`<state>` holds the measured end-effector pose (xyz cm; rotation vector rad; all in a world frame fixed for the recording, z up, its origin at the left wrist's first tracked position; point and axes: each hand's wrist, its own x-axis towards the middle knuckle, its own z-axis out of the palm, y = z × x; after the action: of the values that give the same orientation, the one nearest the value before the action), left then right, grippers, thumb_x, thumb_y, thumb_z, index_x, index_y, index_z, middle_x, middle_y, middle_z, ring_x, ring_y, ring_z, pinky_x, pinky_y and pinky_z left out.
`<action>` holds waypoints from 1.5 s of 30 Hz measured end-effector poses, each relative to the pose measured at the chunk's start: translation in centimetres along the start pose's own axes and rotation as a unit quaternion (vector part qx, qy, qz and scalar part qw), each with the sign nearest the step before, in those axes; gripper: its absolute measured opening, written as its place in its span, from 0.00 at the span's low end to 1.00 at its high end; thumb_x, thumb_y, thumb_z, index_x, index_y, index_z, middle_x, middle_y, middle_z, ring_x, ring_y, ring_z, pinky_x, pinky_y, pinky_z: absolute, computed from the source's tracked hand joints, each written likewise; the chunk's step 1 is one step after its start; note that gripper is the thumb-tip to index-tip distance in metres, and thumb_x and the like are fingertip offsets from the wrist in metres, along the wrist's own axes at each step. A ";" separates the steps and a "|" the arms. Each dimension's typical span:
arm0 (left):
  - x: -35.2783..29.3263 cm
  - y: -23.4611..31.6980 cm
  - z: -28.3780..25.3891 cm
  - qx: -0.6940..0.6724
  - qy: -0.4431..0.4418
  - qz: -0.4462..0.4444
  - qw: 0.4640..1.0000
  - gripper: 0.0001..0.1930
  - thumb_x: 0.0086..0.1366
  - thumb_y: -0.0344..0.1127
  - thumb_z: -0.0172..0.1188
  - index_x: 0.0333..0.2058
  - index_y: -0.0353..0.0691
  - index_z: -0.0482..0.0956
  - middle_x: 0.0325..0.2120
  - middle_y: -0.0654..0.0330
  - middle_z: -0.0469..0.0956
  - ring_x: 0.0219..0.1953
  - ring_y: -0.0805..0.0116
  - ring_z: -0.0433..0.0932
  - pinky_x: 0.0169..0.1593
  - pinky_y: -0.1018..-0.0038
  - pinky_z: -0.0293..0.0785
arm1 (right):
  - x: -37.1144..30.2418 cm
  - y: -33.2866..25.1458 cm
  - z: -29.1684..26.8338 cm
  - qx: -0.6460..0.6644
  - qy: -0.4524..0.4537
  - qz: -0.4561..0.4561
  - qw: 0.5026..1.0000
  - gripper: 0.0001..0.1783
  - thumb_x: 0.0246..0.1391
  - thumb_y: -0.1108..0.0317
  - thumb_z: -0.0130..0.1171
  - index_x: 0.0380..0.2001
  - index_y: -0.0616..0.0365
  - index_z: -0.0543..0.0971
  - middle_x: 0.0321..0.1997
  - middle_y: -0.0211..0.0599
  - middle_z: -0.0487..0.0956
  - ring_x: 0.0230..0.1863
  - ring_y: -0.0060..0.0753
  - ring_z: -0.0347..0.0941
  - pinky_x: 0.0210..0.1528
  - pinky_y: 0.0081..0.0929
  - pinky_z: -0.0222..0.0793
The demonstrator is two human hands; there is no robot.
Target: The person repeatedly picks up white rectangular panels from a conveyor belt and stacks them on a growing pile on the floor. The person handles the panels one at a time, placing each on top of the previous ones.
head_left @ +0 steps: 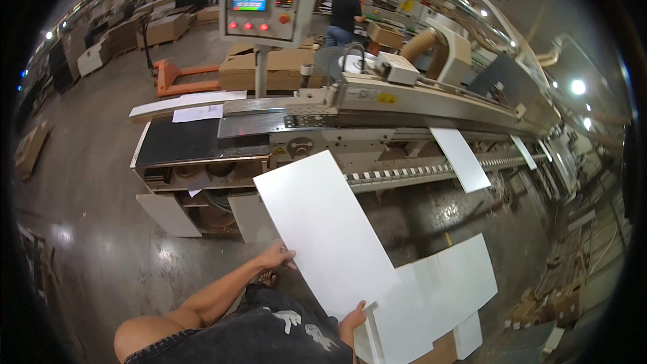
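Note:
A long white board [327, 229] slants across the middle, one end raised toward the machine. My left hand [276, 256] is closed on its left long edge. Down by the lower end, my right hand [353, 317] grips the same board, its thumb on the top face and its other fingers mostly hidden. The lower right part of the board overlaps or adjoins a stack of white boards [448, 283] to my right; the exact contact is hard to make out. Ahead stands a long edge-banding machine [431, 111] with a toothed feed rail [404, 174].
A control box [268, 10] with a lit screen stands on a post. Another white board [461, 158] sticks out of the machine. Left of it is a black-topped cabinet [185, 141]; behind, an orange pallet jack [175, 77] and a person in dark clothes [344, 17].

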<state>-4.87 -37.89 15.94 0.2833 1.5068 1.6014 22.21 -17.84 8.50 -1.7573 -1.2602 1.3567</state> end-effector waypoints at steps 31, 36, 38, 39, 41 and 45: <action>17.0 14.9 -26.1 -0.028 0.297 -0.004 0.955 0.10 0.68 0.35 0.59 0.40 0.33 0.76 0.23 0.64 0.74 0.21 0.75 0.72 0.21 0.75 0.72 | -18.6 -13.6 26.6 0.000 -0.367 0.037 0.929 0.25 0.67 0.60 0.53 0.53 0.72 0.63 0.35 0.52 0.79 0.20 0.40 0.78 0.18 0.33 0.79; 18.0 15.5 -25.0 -0.022 0.261 0.025 0.965 0.08 0.68 0.32 0.58 0.38 0.32 0.76 0.23 0.64 0.74 0.21 0.74 0.74 0.20 0.75 0.71 | -16.9 -14.9 26.4 -0.046 -0.335 0.036 0.940 0.22 0.66 0.60 0.54 0.53 0.68 0.66 0.35 0.47 0.79 0.18 0.33 0.75 0.14 0.27 0.70; 19.1 17.2 -22.8 -0.014 0.252 0.017 0.967 0.08 0.68 0.33 0.58 0.38 0.33 0.76 0.24 0.62 0.76 0.22 0.74 0.75 0.20 0.75 0.71 | -15.1 -15.3 25.9 -0.068 -0.294 -0.003 0.953 0.24 0.66 0.60 0.54 0.56 0.66 0.64 0.34 0.44 0.78 0.18 0.31 0.74 0.12 0.25 0.67; 20.1 17.0 -22.0 -0.015 0.233 0.023 0.972 0.08 0.68 0.33 0.58 0.38 0.33 0.75 0.24 0.62 0.76 0.22 0.74 0.76 0.21 0.76 0.72 | -13.2 -13.9 25.5 -0.066 -0.273 -0.051 0.958 0.24 0.66 0.60 0.54 0.56 0.66 0.64 0.33 0.44 0.78 0.18 0.31 0.74 0.12 0.25 0.68; 21.4 17.1 -20.9 -0.025 0.235 0.011 0.972 0.08 0.68 0.33 0.58 0.37 0.33 0.75 0.25 0.61 0.77 0.22 0.73 0.75 0.21 0.76 0.71 | -10.6 -13.5 25.4 -0.047 -0.281 -0.064 0.956 0.23 0.66 0.59 0.55 0.54 0.66 0.66 0.32 0.43 0.78 0.17 0.31 0.74 0.12 0.24 0.68; 24.9 17.1 -18.0 -0.014 0.233 0.031 0.972 0.09 0.68 0.34 0.58 0.37 0.33 0.74 0.24 0.60 0.77 0.20 0.73 0.74 0.20 0.75 0.70 | -7.2 -16.0 25.3 -0.048 -0.265 -0.033 0.963 0.23 0.66 0.58 0.55 0.49 0.71 0.69 0.26 0.42 0.78 0.16 0.31 0.74 0.12 0.25 0.70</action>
<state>-39.15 -30.00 17.08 -0.0709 1.8355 1.8226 -7.17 -20.74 17.23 -1.4394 -1.6689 1.8264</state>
